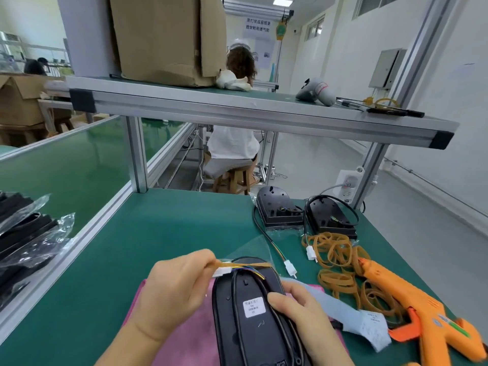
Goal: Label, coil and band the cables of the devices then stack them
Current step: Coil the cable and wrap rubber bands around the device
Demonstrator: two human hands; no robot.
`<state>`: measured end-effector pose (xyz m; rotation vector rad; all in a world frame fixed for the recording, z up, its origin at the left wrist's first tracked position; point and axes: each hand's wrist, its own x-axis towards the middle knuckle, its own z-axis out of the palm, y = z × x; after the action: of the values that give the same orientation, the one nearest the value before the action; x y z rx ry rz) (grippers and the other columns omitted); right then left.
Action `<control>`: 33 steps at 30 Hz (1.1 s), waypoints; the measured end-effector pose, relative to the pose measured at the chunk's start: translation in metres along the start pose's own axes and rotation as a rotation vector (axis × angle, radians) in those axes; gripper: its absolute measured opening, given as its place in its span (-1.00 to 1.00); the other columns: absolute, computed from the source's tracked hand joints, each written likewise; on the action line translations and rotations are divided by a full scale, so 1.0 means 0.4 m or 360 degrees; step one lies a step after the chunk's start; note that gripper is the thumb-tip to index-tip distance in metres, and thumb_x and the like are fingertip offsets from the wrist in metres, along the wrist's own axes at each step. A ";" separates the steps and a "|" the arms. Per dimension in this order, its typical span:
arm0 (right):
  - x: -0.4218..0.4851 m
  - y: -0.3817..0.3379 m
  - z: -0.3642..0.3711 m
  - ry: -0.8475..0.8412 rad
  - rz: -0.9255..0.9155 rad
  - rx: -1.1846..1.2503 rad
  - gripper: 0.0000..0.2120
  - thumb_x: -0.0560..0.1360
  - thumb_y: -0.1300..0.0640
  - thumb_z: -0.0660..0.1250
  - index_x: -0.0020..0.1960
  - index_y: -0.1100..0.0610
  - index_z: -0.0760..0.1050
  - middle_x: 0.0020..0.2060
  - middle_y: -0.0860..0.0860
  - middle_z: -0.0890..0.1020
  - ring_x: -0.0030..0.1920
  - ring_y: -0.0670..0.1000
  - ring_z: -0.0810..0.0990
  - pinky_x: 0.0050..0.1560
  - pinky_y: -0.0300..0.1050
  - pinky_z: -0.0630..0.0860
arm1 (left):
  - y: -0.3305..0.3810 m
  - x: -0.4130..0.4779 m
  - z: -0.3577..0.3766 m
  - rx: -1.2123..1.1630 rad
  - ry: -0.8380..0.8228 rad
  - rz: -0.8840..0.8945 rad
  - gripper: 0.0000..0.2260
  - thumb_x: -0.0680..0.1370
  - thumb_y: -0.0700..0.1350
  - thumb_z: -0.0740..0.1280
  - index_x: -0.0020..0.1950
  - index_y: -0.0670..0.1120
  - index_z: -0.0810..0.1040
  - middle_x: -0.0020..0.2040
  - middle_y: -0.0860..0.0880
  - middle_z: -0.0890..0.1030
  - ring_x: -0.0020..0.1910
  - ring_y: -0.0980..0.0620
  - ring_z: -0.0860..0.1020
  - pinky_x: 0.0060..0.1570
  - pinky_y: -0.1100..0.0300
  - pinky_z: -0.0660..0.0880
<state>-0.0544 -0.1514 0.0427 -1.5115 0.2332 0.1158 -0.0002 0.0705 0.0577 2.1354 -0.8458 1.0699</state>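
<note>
Left hand (pixel 182 283) pinches rubber band (pixel 254 265) taut over cable (pixel 233 289) — right hand (pixel 303 315) holds device (pixel 245 336).

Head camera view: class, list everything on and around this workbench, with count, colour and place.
held device: one, black, front centre
stretched rubber band: one, tan, across held device's top
waiting devices: two, black, far right
loose rubber bands: many, tan, right side
gun-shaped tool: one, orange, front right
cloth: one, pink, under held device
label strip: one, pale blue, beside gun-shaped tool
cardboard box: one, brown, upper shelf
left hand: fingers pinch stretched rubber band
right hand: grips held device
</note>
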 end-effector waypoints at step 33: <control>0.025 -0.062 0.023 0.0223 -0.0078 -0.0101 -0.82 0.43 0.16 0.43 0.00 0.14 0.53 -0.37 -0.01 0.67 -0.37 -0.03 0.63 -0.40 -0.23 0.50 | 0.132 0.046 0.010 0.0464 -0.0571 -0.0074 -0.82 0.34 0.03 0.22 -0.43 0.01 0.37 -0.42 0.11 0.43 -0.32 0.00 0.45 -0.26 0.03 0.39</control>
<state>-0.0387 -0.1445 0.0649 -1.5893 0.3070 -0.0221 -0.0293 0.0300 0.0830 2.6326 -0.8331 0.8385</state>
